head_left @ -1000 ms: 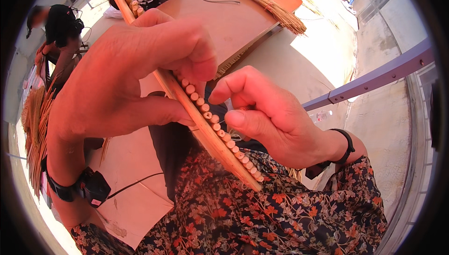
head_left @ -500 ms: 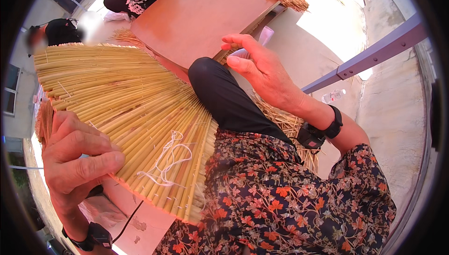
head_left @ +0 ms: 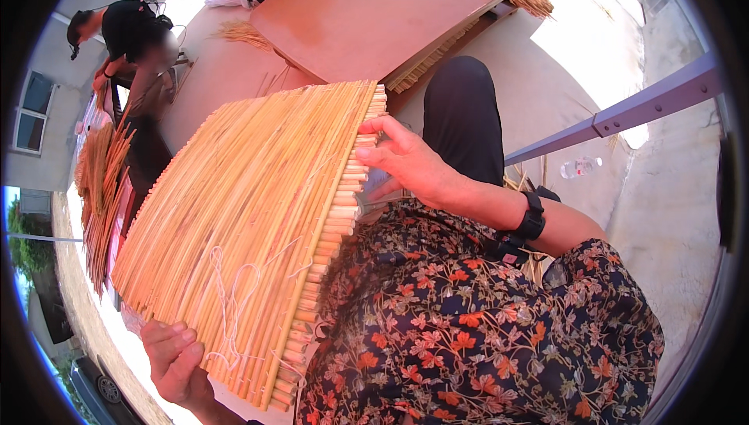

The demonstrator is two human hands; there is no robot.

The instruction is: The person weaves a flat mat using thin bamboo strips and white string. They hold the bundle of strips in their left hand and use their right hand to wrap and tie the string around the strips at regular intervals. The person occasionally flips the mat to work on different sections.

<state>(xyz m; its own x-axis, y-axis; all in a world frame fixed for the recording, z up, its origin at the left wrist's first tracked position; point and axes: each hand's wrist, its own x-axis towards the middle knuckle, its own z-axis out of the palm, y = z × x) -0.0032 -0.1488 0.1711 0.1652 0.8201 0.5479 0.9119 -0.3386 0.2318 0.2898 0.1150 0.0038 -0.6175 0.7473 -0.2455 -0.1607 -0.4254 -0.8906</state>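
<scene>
A brown table (head_left: pixel 335 19) stands ahead. The stick mat (head_left: pixel 242 183) tilts beside the flowery shirt (head_left: pixel 476 320). Fingers nearly closed, the left hand (head_left: pixel 175 361) pinches its bottom edge, the right hand (head_left: pixel 415 164) its right side.

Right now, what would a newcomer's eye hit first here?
The big yellow mat of stalks, left of centre, with the left hand at its lower edge and the right hand at its right edge. Then the floral shirt, lower right, and brown tabletop, top centre.

The left hand (head_left: pixel 176 363) grips a reed mat (head_left: pixel 242 214) at its seven o'clock edge, the right hand (head_left: pixel 413 168) at two o'clock.
</scene>
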